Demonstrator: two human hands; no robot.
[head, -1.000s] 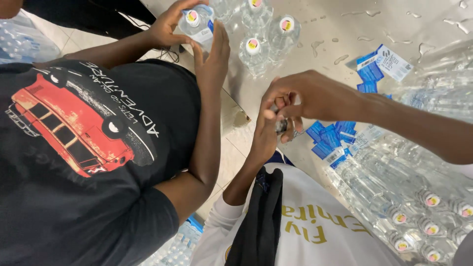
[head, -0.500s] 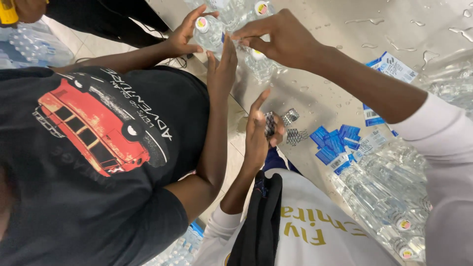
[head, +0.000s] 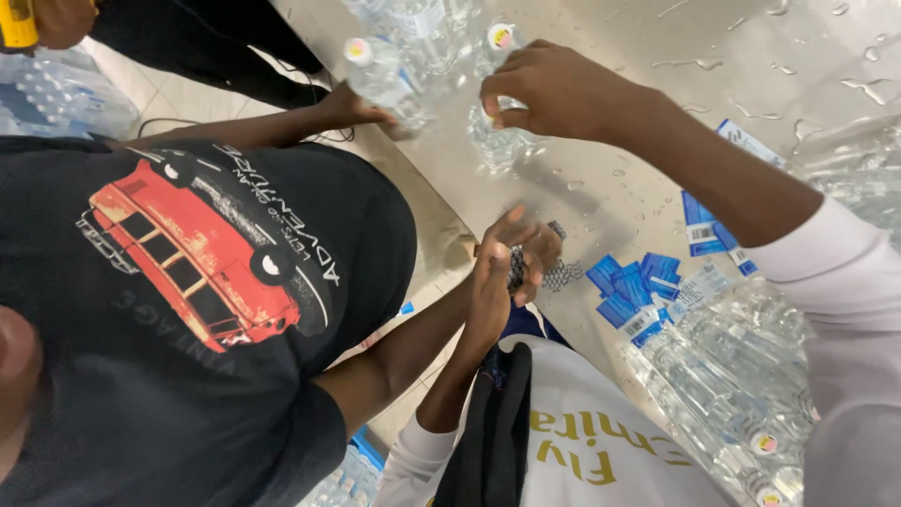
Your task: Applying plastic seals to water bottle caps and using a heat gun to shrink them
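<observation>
Your right hand [head: 554, 89] reaches forward over the wet metal table [head: 657, 56] and closes from above on the top of a small clear water bottle [head: 496, 141], so the cap is hidden under your fingers. Your left hand [head: 493, 272] stays near the table edge, close to your white shirt [head: 601, 441]; it grips a small patterned strip [head: 516, 263], and another person's hand [head: 540, 246] touches yours at the same place. A second patterned strip [head: 563, 275] lies on the table just beside them. To the right you see a loose pile of blue labels [head: 638, 282], and next to it many clear bottles lying down [head: 741, 376]. On your left a person in a black shirt with a red car print [head: 188, 282] holds a tilted bottle [head: 380, 80] with one hand. More standing bottles [head: 422, 28] are behind the one you hold.
</observation>
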